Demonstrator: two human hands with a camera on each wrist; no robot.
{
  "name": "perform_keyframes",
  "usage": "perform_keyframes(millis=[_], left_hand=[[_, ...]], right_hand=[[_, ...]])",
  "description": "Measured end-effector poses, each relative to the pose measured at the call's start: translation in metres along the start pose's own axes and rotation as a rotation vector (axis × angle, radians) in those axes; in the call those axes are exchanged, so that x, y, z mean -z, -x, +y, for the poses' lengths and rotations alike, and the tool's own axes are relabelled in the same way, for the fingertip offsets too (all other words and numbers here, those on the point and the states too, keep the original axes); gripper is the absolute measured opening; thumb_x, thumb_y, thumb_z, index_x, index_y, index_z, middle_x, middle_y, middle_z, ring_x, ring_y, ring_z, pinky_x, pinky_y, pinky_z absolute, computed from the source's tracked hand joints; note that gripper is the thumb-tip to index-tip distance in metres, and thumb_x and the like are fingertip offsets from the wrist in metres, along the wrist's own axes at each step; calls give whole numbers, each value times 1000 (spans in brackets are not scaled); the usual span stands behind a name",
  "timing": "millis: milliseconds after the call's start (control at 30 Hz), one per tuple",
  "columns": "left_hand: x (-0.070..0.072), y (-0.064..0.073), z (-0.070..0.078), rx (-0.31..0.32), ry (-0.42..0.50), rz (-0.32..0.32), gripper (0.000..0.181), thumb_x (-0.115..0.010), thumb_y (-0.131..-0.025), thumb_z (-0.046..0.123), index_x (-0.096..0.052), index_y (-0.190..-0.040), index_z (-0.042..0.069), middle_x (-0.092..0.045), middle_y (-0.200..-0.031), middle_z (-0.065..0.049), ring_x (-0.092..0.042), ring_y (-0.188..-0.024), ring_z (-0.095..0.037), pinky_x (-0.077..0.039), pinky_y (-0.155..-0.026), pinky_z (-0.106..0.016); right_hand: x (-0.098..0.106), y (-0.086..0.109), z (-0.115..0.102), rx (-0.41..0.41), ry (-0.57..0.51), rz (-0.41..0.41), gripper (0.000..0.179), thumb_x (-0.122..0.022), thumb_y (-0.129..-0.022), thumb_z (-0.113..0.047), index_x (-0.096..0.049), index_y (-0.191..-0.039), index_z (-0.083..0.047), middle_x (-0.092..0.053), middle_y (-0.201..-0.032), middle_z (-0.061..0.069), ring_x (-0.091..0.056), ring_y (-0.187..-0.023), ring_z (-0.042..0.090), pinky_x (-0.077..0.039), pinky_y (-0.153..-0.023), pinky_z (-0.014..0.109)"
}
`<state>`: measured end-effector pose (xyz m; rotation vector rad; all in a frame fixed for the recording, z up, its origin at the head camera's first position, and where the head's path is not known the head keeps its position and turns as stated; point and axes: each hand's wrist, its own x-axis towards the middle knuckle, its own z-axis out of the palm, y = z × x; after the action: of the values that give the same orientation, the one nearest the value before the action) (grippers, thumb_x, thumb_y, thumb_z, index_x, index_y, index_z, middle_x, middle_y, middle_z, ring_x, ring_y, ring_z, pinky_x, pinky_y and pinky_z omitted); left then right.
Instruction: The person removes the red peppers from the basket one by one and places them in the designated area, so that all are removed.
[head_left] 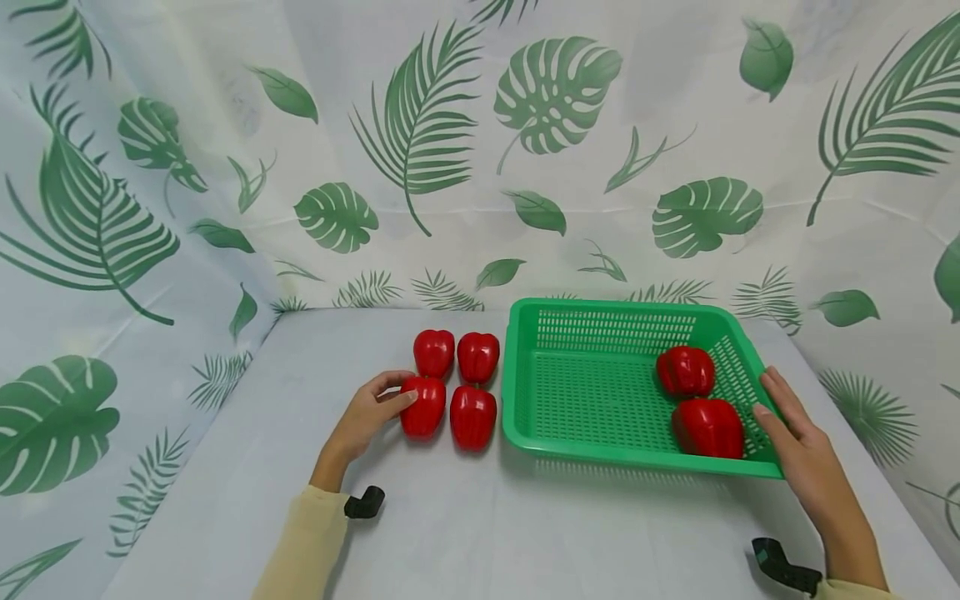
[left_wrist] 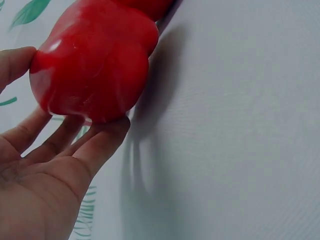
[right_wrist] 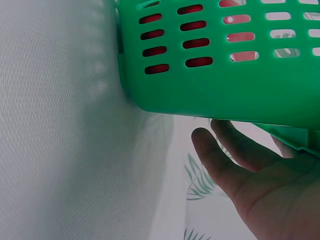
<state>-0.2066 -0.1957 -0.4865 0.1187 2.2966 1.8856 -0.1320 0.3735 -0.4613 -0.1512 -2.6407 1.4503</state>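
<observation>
My left hand [head_left: 367, 417] grips a red bell pepper [head_left: 424, 414] from its left side, thumb on top and fingers at its end. In the left wrist view the fingertips [left_wrist: 117, 125] touch the glossy pepper [left_wrist: 95, 65]. Three more red peppers stand close by: one right beside it [head_left: 473, 418] and two just behind, left [head_left: 434, 353] and right [head_left: 478, 357]. My right hand [head_left: 806, 442] holds the right rim of a green plastic basket [head_left: 592, 454], thumb over the rim, fingers along the outer wall. Two red peppers, back [head_left: 686, 371] and front [head_left: 708, 428], lie inside at the right.
A pale cloth covers the table [head_left: 465, 533]. Behind it and at the left hangs a white curtain [head_left: 465, 208] printed with green leaves. The basket's left wall stands right next to the group of peppers. Black camera mounts sit at the left wrist [head_left: 365, 502] and right wrist [head_left: 783, 567].
</observation>
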Motion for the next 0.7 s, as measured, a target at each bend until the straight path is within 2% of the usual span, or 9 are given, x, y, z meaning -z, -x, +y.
perform_keyframes(millis=[267, 433, 700], left_hand=[[-4, -3, -7, -4, 13, -24, 44, -70, -105, 17, -59, -144, 0, -54, -148, -19, -58, -133, -38, -55, -105, -35], [-5, -4, -4, -9, -4, -26, 47, -69, -105, 21, -58, -146, 2, -54, -150, -20, -56, -135, -40, -53, -108, -41], [-5, 1, -5, 16, -30, -18, 52, -70, -104, 25, -56, -151, 7, -53, -153, -16, -52, -139, -39, -49, -113, -48]], right_hand=[[0, 1, 1, 12, -8, -1, 67, -40, -117, -37, -10, -172, -14, 4, -179, 1, 13, -162, 27, -1, -113, 85], [0, 0, 1, 6, -9, 6, 67, -40, -117, -38, -10, -172, -15, 5, -179, 0, 14, -162, 27, -1, -112, 86], [1, 2, 4, 23, -21, -5, 66, -41, -117, -37, -11, -172, -17, 3, -179, -4, 12, -163, 22, -1, -113, 85]])
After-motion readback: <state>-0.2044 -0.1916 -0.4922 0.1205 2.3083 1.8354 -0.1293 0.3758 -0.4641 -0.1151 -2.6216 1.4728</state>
